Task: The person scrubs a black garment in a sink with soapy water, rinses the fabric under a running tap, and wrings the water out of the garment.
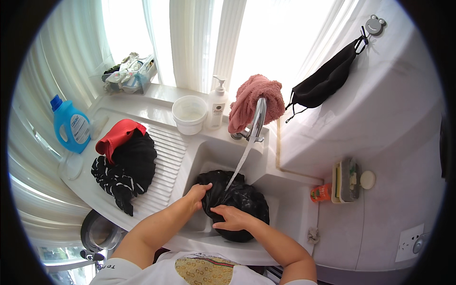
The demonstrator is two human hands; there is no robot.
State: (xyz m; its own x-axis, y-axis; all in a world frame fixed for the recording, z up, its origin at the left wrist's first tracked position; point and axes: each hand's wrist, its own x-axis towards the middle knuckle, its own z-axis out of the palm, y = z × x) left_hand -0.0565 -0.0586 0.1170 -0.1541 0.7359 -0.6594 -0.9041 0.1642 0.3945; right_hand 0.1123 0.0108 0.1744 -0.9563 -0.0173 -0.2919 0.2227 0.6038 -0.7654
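A wet black garment lies bunched in the white sink basin. A stream of water runs onto it from the chrome faucet. At the garment's left edge my left hand grips the fabric, its thumb showing and the other fingers partly hidden. My right hand rests on the near part of the garment, fingers stretched and apart. On the ribbed washboard to the left sit a red cloth, a black garment and a black-and-white patterned cloth.
Behind the sink stand a white bucket and a pump bottle. A pink towel drapes over the faucet. A blue detergent bottle is far left. A black mask hangs right, above a wall holder with sponges.
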